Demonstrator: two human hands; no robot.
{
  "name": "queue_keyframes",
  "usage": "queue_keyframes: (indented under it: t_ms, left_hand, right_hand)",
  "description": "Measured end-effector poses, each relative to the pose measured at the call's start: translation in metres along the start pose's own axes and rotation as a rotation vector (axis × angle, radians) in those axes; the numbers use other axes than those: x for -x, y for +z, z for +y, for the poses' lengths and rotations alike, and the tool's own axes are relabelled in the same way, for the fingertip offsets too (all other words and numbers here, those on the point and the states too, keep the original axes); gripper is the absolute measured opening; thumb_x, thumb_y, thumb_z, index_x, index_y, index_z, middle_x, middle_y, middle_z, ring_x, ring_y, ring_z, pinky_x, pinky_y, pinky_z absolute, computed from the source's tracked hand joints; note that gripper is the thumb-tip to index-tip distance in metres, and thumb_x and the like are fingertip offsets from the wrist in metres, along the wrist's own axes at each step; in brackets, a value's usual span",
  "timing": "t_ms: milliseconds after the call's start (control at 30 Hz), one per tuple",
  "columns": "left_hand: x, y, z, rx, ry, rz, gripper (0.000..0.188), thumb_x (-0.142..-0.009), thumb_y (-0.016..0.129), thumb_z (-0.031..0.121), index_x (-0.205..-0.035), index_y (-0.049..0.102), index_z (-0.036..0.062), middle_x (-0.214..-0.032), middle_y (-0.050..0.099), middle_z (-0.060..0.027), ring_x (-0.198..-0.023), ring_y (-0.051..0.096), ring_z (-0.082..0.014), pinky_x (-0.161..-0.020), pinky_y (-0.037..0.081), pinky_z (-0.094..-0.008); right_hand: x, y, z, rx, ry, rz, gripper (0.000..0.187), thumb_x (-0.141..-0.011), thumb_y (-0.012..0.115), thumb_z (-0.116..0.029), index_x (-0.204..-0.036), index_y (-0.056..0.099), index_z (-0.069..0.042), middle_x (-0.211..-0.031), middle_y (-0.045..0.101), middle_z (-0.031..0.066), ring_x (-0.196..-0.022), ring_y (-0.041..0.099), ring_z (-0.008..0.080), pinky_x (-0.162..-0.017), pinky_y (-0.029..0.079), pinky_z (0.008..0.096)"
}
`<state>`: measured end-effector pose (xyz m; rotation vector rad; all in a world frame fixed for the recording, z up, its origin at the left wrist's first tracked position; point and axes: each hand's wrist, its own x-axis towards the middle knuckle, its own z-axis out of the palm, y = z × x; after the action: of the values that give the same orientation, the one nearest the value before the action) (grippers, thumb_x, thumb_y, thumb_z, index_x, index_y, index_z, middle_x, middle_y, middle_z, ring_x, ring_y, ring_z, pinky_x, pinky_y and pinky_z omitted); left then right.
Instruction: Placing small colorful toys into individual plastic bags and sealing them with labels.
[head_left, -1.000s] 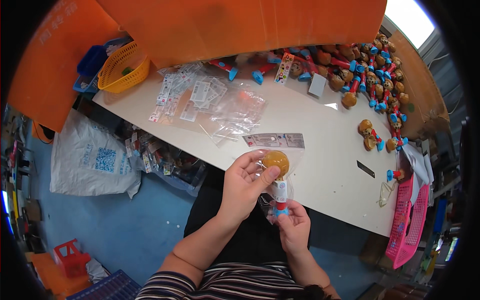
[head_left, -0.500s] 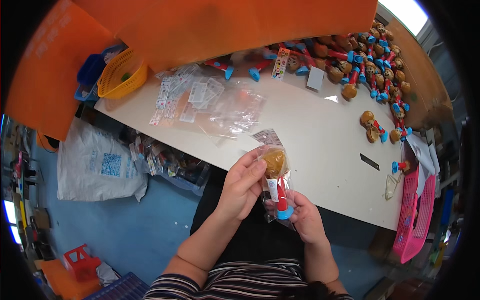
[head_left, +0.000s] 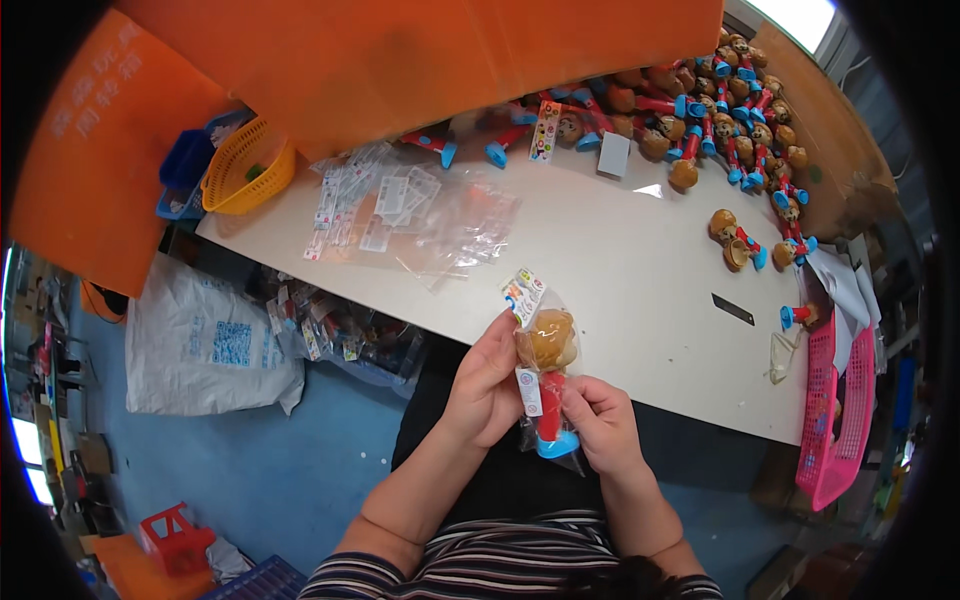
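In front of my lap, just off the table's near edge, I hold a toy figure (head_left: pixel 548 343) in a clear plastic bag. It has a round brown head, a red body and a blue base. My left hand (head_left: pixel 484 388) is closed round the bag's left side, beside the head. With thumb and fingers, my right hand (head_left: pixel 604 422) pinches the bag's right side next to the red body. A colourful header card (head_left: pixel 524 296) tops the bag, and a small white label (head_left: pixel 529 392) shows beside the body.
Clear bags (head_left: pixel 475 220) and printed cards lie on the table (head_left: pixel 600 270). Similar figures (head_left: pixel 740 150) are heaped at the far right under an orange panel (head_left: pixel 420 70). A yellow basket (head_left: pixel 212 190) stands left, a pink basket (head_left: pixel 820 420) right. A white sack (head_left: pixel 190 340) rests below.
The bagged toy figure has been turned, and its header card now shows the colourful side. My right hand has shifted from near the blue base up to the side of the red body.
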<state>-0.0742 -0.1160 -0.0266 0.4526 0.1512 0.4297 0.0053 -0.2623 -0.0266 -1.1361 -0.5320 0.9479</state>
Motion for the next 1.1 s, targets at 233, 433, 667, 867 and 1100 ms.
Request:
queue_keyframes:
  t_ms: [233, 433, 667, 867, 1100]
  left_hand:
    - [-0.005, 0.007, -0.007, -0.055, -0.063, -0.064, 0.067, -0.100, 0.053, 0.027, -0.153, 0.020, 0.0018, -0.130, 0.053, -0.0226, -0.112, 0.060, -0.0319, -0.097, 0.049, -0.0435]
    - [0.003, 0.029, -0.001, -0.468, 0.061, 0.111, 0.078, -0.087, 0.071, 0.004, -0.146, 0.021, -0.0034, -0.119, 0.055, -0.0190, -0.114, 0.060, -0.0256, -0.094, 0.052, -0.0361]
    - [-0.006, 0.030, 0.004, -0.385, 0.112, 0.197, 0.077, -0.085, 0.073, -0.001, -0.144, 0.023, -0.0060, -0.118, 0.056, -0.0225, -0.103, 0.066, -0.0246, -0.088, 0.055, -0.0332]
    - [-0.007, 0.026, 0.000, -0.376, 0.190, 0.253, 0.076, -0.085, 0.074, 0.000, -0.143, 0.024, -0.0063, -0.113, 0.061, -0.0227, -0.100, 0.068, -0.0262, -0.087, 0.056, -0.0335]
    - [-0.002, 0.021, 0.005, -0.500, 0.225, 0.265, 0.081, -0.083, 0.076, -0.001, -0.144, 0.023, -0.0054, -0.114, 0.061, -0.0226, -0.102, 0.067, -0.0247, -0.087, 0.056, -0.0335]
  right_hand:
    - [0.008, -0.003, 0.004, -0.135, 0.119, 0.060, 0.032, -0.105, 0.044, -0.022, -0.113, 0.059, 0.005, -0.090, 0.068, 0.0144, -0.072, 0.067, 0.0210, -0.071, 0.056, 0.0331]
    - [0.017, -0.020, 0.011, -0.252, 0.213, -0.009, 0.041, -0.105, 0.045, -0.032, -0.117, 0.057, 0.005, -0.098, 0.068, 0.0161, -0.084, 0.068, 0.0236, -0.078, 0.055, 0.0357]
    - [0.033, -0.024, 0.000, -0.259, 0.257, -0.076, 0.047, -0.101, 0.054, -0.027, -0.132, 0.049, 0.008, -0.112, 0.065, 0.0177, -0.102, 0.066, 0.0258, -0.092, 0.055, 0.0399]
    - [0.037, -0.017, 0.008, -0.129, 0.123, 0.057, 0.041, -0.093, 0.062, -0.002, -0.131, 0.049, 0.008, -0.113, 0.065, 0.0167, -0.102, 0.066, 0.0222, -0.090, 0.055, 0.0359]
    - [0.038, -0.012, 0.012, -0.164, 0.012, 0.154, 0.040, -0.092, 0.064, -0.009, -0.126, 0.050, 0.007, -0.106, 0.067, 0.0167, -0.093, 0.068, 0.0220, -0.085, 0.057, 0.0369]
